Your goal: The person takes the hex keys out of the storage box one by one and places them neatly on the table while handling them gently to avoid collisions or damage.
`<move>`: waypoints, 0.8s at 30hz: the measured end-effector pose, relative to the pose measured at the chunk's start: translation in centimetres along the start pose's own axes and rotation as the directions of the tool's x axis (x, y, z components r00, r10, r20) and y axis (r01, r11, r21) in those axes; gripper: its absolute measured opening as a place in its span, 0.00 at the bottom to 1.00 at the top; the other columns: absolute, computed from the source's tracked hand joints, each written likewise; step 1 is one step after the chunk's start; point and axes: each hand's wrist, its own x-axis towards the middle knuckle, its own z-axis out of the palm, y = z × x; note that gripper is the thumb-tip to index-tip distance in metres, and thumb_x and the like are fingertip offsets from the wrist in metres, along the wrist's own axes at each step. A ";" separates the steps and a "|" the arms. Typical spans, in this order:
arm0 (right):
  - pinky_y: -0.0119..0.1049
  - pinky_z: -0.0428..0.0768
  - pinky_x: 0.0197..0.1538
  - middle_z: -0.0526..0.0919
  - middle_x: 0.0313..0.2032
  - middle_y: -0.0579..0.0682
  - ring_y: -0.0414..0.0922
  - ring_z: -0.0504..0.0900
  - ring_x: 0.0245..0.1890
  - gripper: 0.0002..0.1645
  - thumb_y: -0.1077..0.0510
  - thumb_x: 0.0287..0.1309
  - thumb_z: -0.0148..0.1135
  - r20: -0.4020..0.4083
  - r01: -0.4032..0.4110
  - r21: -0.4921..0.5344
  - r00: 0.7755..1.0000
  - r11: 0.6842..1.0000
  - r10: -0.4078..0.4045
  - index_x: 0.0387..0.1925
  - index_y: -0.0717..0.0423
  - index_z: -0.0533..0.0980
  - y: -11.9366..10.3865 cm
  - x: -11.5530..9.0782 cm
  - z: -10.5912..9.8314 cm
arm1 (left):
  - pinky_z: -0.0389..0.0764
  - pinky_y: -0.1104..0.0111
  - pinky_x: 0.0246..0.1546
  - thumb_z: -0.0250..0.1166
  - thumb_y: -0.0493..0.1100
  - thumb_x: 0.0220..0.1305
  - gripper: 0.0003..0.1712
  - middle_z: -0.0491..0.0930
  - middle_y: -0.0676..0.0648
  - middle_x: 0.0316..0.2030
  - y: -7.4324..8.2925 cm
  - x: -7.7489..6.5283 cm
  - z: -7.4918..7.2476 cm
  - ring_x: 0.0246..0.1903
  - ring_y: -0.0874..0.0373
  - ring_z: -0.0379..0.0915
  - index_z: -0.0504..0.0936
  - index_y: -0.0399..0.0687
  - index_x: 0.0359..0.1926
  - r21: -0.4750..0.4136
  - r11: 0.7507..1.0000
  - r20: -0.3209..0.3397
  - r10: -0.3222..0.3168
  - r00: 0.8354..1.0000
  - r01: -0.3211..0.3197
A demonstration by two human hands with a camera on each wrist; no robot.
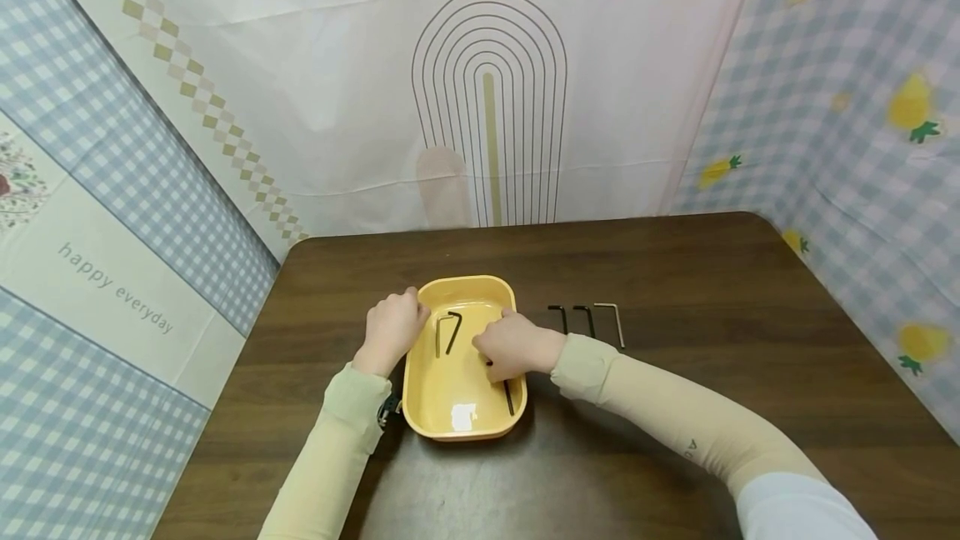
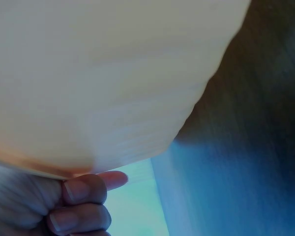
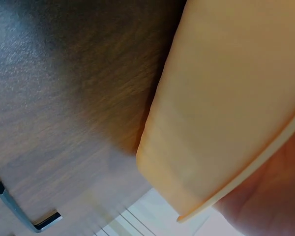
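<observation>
White sleeve cloth (image 1: 798, 511) fills the lower right corner, leading into a cream arm cover (image 1: 675, 415) that stretches across the dark wooden table (image 1: 675, 273). Near its cuff, this arm hides the lower ends of two black hex keys (image 1: 563, 319) lying on the table; just beside them, a brass-toned hex key (image 1: 617, 323) shows almost whole.

Left of these sits a yellow rounded rectangular tray (image 1: 431, 433). The left hand (image 1: 392, 327) grips its left rim, fingers curled; a small dark device (image 1: 386, 411) is on that wrist, close to the tray wall. The right hand (image 1: 517, 346) reaches over the right rim, its bent fingers pinching a black hex key (image 1: 508, 398) inside, though the fingertips themselves are hidden; in the right wrist view the tray wall covers most of that hand. Farther left in the tray lie a gold hex key (image 1: 439, 336) and a second black one (image 1: 454, 332), close together near the left wall.

Behind the table hangs a white cloth (image 1: 337, 107) printed with arches, flanked by blue checked cloth (image 1: 825, 215) bearing pineapples on the right.
</observation>
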 end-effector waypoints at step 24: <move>0.43 0.70 0.46 0.74 0.18 0.34 0.36 0.70 0.19 0.05 0.52 0.54 0.69 -0.119 0.044 0.191 0.993 0.981 -0.021 0.27 0.42 0.79 0.6 -1.0 -1.1 | 0.72 0.55 0.17 0.54 0.41 0.69 0.10 0.69 0.45 0.16 0.0 -0.1 0.1 0.14 0.49 0.67 0.75 0.40 0.31 -0.003 1.000 0.002 0.004 1.000 -0.004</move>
